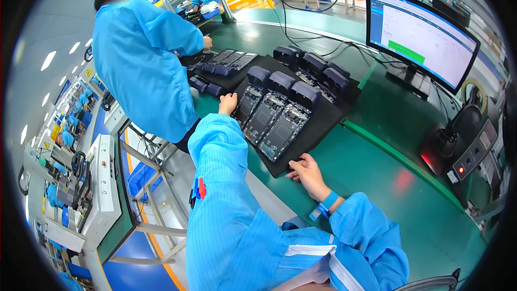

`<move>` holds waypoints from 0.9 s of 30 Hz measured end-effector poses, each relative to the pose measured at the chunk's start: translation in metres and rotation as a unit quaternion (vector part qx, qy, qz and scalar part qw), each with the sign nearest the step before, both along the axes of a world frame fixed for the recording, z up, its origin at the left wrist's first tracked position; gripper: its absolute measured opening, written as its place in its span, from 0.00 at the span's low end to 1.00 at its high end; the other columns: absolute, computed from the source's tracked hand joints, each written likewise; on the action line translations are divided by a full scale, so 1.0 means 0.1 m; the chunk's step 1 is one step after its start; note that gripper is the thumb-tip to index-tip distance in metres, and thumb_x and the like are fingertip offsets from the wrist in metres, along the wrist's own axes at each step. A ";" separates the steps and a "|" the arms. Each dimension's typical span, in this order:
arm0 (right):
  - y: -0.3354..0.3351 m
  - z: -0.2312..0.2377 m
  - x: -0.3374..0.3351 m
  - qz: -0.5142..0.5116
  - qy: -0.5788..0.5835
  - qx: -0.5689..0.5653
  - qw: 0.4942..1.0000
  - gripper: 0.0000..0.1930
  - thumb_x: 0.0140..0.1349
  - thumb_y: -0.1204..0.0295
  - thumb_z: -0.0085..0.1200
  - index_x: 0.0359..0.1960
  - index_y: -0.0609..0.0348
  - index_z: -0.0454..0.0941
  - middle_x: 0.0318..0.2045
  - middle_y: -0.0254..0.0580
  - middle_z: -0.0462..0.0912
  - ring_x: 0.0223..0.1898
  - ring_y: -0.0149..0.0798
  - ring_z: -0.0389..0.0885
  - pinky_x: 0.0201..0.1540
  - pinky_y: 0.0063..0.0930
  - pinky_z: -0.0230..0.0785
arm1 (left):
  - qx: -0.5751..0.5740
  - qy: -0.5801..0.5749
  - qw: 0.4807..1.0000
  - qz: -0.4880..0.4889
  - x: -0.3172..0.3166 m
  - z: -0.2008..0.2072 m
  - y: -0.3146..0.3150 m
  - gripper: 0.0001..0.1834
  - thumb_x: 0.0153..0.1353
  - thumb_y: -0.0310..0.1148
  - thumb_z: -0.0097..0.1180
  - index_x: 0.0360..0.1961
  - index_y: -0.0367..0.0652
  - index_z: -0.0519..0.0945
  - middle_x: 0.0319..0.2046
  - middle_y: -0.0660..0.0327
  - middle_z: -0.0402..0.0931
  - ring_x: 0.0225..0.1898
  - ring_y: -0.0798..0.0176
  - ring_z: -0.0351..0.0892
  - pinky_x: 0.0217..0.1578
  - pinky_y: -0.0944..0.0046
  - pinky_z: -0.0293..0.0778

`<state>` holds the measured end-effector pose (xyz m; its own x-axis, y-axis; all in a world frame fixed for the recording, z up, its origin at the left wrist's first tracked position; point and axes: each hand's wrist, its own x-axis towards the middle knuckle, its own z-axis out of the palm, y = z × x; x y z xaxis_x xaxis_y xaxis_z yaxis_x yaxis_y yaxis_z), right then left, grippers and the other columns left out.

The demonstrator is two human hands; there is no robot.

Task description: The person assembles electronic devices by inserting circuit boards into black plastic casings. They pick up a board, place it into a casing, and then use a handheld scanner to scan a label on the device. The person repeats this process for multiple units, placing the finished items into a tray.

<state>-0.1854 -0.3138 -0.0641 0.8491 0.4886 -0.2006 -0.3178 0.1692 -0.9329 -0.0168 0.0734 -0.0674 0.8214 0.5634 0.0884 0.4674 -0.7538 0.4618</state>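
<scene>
Three opened handheld devices lie in a row on a black mat (322,132). Each has a dark blue hooded end and a bare circuit board; the nearest is a device (284,129) close to the mat's front corner. At the mat's left edge, beside the leftmost device (249,102), my left hand (228,103) is closed on the edge with curled fingers. My right hand (309,175) holds the mat near its front right corner, the fingers bent at the rim. A blue wrist strap (323,207) circles my right wrist. What lies under the mat is hidden.
More dark blue units (318,70) sit at the mat's far side. A co-worker in blue (142,59) stands left, beside another mat of devices (229,62). A monitor (423,40) and a black stand-like device (449,140) are at right. A green strip (401,161) crosses the green bench.
</scene>
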 end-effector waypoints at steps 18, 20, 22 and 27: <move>-0.18 0.57 0.08 -0.077 -0.085 0.147 0.982 0.12 0.57 0.76 0.43 0.43 0.63 0.59 0.25 0.45 0.76 0.18 0.34 0.77 0.16 0.19 0.70 | -0.212 0.055 0.967 -0.131 -0.35 1.24 -0.31 0.19 0.52 0.44 0.54 0.34 0.36 0.77 0.22 0.60 0.76 0.21 0.65 0.75 0.17 0.64 0.73; -0.36 0.73 -0.02 -0.066 -0.088 0.162 0.981 0.13 0.57 0.76 0.43 0.43 0.64 0.60 0.27 0.44 0.76 0.17 0.33 0.76 0.16 0.19 0.70 | -0.270 0.038 0.947 -0.172 -0.60 1.50 -0.29 0.16 0.55 0.41 0.51 0.34 0.37 0.76 0.22 0.61 0.75 0.19 0.66 0.73 0.16 0.66 0.71; -0.61 0.87 -0.14 -0.059 -0.071 0.165 0.982 0.13 0.56 0.76 0.44 0.42 0.64 0.60 0.26 0.44 0.76 0.16 0.34 0.76 0.14 0.20 0.69 | -0.327 0.016 0.923 -0.203 -0.81 1.68 -0.36 0.12 0.57 0.38 0.49 0.33 0.39 0.74 0.23 0.62 0.74 0.19 0.67 0.73 0.15 0.67 0.71; -1.67 1.11 -0.60 -0.131 -0.074 0.083 0.985 0.13 0.55 0.74 0.45 0.42 0.61 0.66 0.28 0.36 0.77 0.19 0.27 0.75 0.12 0.17 0.64 | -0.399 -0.014 0.871 -0.287 -1.43 2.08 -1.53 0.04 0.57 0.31 0.46 0.31 0.43 0.69 0.21 0.64 0.72 0.19 0.67 0.74 0.16 0.67 0.73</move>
<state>-0.2456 -0.4809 0.0472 0.9647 0.2634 -0.0006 -0.1045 0.3807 -0.9188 -0.1600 -0.0794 0.1403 0.9919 -0.0476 -0.1179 0.0988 -0.2939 0.9507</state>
